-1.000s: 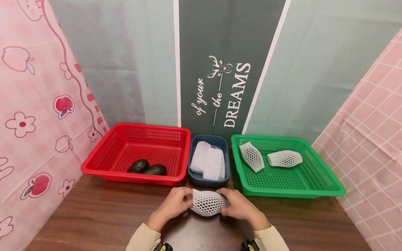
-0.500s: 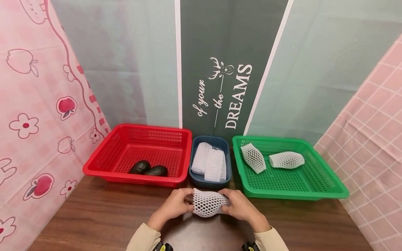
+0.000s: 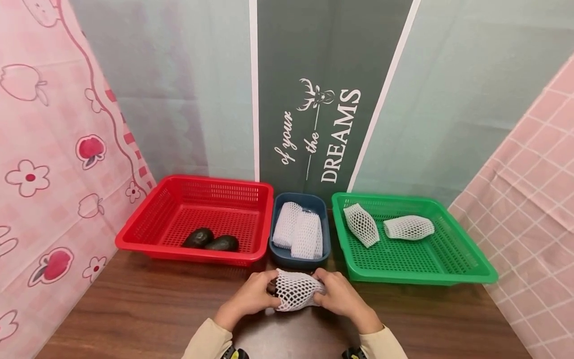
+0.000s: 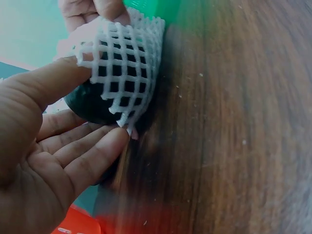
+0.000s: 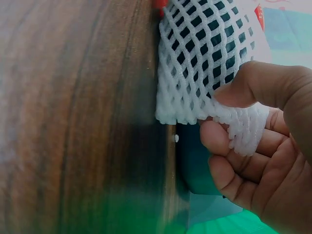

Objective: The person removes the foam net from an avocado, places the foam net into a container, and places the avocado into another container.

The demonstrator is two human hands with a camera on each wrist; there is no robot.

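Note:
A white foam net sleeve (image 3: 297, 293) lies sideways just above the wooden table, around a dark avocado (image 4: 90, 105). The avocado's rounded end sticks out of the sleeve's left opening. At that opening my left hand (image 3: 252, 293) holds the net's edge, thumb on one side and fingers on the other, spanning the avocado's end. My right hand (image 3: 339, 294) pinches the sleeve's narrower right end between thumb and fingers. In the right wrist view that end (image 4: 146, 29) of net looks gathered, and dark skin shows through the mesh.
To the left, a red basket (image 3: 179, 253) holds two avocados (image 3: 223, 243). Several white foam nets (image 3: 306, 234) lie in a blue bin (image 3: 326, 244) at centre. On the right, a green basket (image 3: 417, 278) holds two netted pieces (image 3: 409, 228). Fabric hangs behind and at both sides.
The avocado's dark end now shows at the sleeve's left opening, between my left thumb and fingers. My left fingers have spread wider. Both hands remain at the sleeve's two ends.

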